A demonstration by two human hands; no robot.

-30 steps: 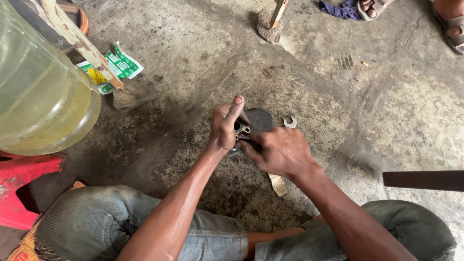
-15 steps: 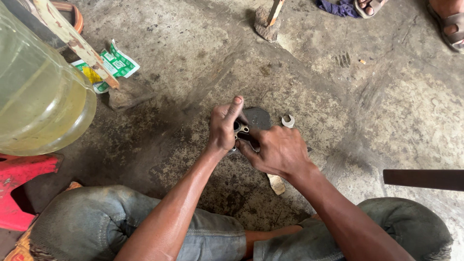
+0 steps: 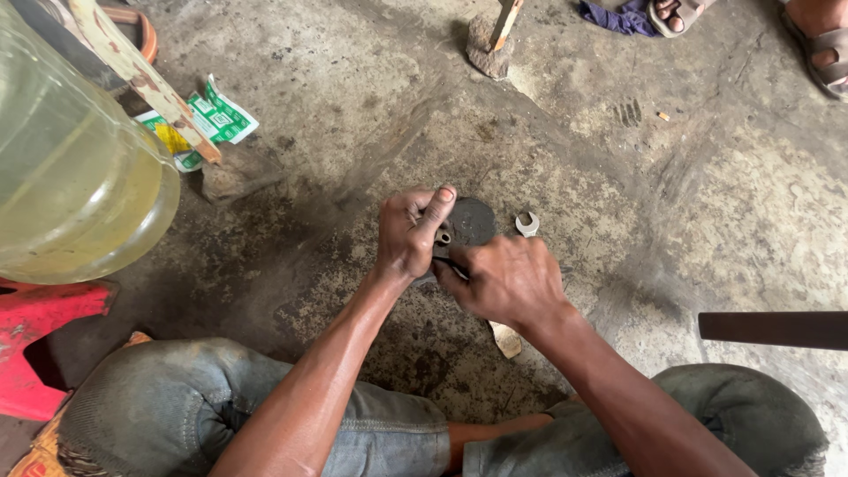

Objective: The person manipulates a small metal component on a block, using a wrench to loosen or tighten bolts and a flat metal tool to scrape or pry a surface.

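The person sits low over a stained concrete floor (image 3: 689,203), knees in grey trousers at the bottom of the view. Both hands meet over a dark round metal part (image 3: 471,221) that lies on the floor just ahead of the knees. The left hand (image 3: 408,234) is curled around the near left edge of the part, thumb stretched up along its rim, gripping it. The right hand (image 3: 505,281) is closed into a fist just beside the left, touching it, and seems to clamp a thin dark tool against the part, though the fingers hide most of it and what it is cannot be told. A small metal spanner (image 3: 527,223) lies on the floor just right of the round part.

To the left stands a large clear jug (image 3: 75,190) of yellowish liquid, with a red plastic stool (image 3: 40,340) beneath it and a green and white wrapper (image 3: 212,119) lying beyond. A hammer (image 3: 492,40) stands head-down at the top of the view. Another person's sandalled feet (image 3: 821,44) show in the upper right corner.
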